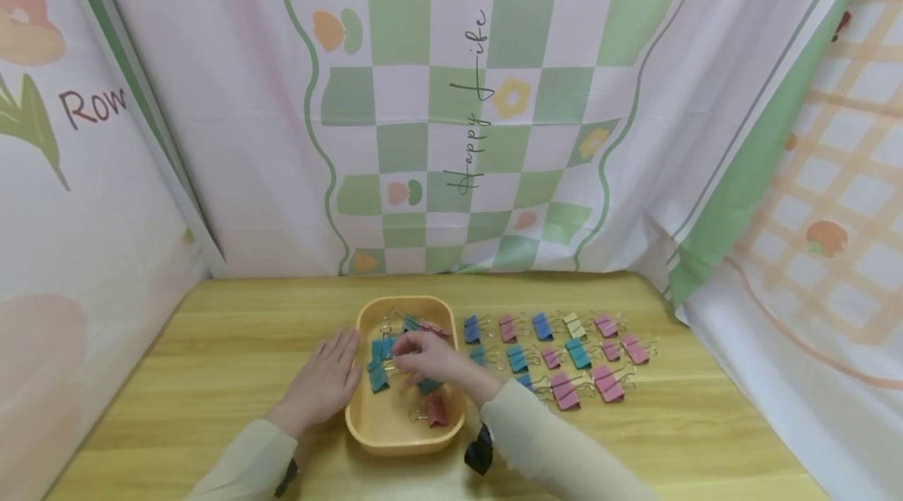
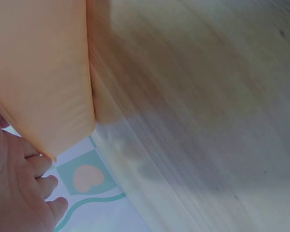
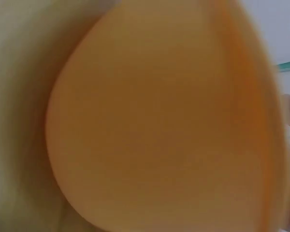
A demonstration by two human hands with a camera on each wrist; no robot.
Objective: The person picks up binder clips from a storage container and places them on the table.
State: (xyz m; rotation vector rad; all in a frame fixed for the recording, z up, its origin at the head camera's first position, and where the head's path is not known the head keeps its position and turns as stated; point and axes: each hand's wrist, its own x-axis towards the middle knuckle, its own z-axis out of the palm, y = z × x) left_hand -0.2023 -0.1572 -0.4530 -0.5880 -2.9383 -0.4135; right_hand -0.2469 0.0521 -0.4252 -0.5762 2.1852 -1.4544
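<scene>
A yellow-orange plastic tray [image 1: 405, 448] stands on the table with several binder clips in it. Teal clips [image 1: 378, 377] lie by its left side, and a red clip [image 1: 435, 411] sits near the front right. My left hand [image 1: 320, 383] lies against the tray's left side, its fingers straight along the rim; the left wrist view shows the tray wall [image 2: 43, 63] beside the fingers. Over the tray's middle is my right hand [image 1: 437, 360], fingers bent downward among the teal clips. I cannot tell whether it pinches one. The tray wall [image 3: 159, 125] fills the right wrist view.
Right of the tray, pink, blue, teal and yellow binder clips [image 1: 578, 353] lie in three rows on the wooden table [image 1: 233, 344]. My right forearm [image 1: 550, 438] crosses the tray's right rim and partly covers the front row. A patterned curtain [image 1: 494, 172] hangs behind the table.
</scene>
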